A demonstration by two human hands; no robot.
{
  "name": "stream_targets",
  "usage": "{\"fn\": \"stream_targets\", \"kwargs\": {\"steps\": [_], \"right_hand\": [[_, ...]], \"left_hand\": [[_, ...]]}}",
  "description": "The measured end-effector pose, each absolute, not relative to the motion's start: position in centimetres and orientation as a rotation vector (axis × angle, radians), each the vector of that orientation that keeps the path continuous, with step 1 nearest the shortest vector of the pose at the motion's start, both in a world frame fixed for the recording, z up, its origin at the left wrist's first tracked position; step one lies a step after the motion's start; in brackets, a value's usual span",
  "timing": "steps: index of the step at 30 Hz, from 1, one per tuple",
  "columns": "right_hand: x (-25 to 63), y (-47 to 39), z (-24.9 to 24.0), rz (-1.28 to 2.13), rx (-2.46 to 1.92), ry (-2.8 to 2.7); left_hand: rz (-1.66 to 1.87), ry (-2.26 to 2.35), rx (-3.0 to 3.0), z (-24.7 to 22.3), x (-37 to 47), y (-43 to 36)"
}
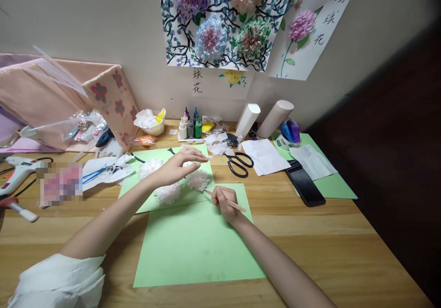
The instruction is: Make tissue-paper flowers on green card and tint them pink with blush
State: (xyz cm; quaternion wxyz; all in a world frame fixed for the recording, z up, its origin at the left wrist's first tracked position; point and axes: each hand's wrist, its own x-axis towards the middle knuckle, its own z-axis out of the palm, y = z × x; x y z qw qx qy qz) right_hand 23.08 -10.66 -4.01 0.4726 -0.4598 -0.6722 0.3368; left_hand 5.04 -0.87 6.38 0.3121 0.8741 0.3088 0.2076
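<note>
Several fluffy white paper flowers lie on a light green sheet; one flower [149,167] is at its left, another flower [167,193] nearer me. My left hand [179,164] is stretched over the sheet, fingers extended and thumb apart. Just below its fingers sits a third flower [199,180] with a faint pink tinge. My right hand [224,203] is closed around a slim brush [237,206] with a pale handle. The brush's thin tip points at the edge of that third flower; whether it touches, I cannot tell. A second green sheet [196,248] lies nearest me.
Black-handled scissors [240,164] and a white paper [265,156] lie beyond my right hand. Farther right is a black phone [305,184]. Small paint bottles [190,128] stand by the wall. At left are a glue gun [19,174] and a pink fabric box [110,96].
</note>
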Motion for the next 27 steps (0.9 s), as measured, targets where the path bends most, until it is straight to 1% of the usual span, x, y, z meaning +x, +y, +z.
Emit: {"fn": "stream_targets", "kwargs": {"steps": [3, 6, 10, 14, 18, 23, 27], "right_hand": [[23.0, -10.6, -3.7, 0.895, -1.028, -1.896], [22.7, -10.4, -3.7, 0.867, -1.051, -2.018], [22.6, -10.2, -3.6, 0.9, -1.129, -1.981], [22.7, -10.1, -3.5, 0.937, -1.17, -1.938], [22.7, -10.1, -3.5, 0.94, -1.196, -1.911], [22.7, -10.0, -3.7, 0.952, -1.194, -1.88], [22.7, -10.0, -3.6, 0.993, -1.19, -1.859]], "left_hand": [[0.444, 0.76, 2.162, 6.5, 3.4, -2.6], [0.332, 0.751, 2.113, 6.0, 2.3, -4.0], [0.196, 0.778, 2.251, 5.0, 1.8, -5.4], [0.156, 0.801, 2.392, 4.1, 2.4, -5.8], [0.147, 0.793, 2.367, 4.0, 2.9, -5.8], [0.099, 0.677, 2.247, 4.1, 2.9, -5.6], [0.096, 0.786, 2.361, 3.3, 3.2, -5.3]]}}
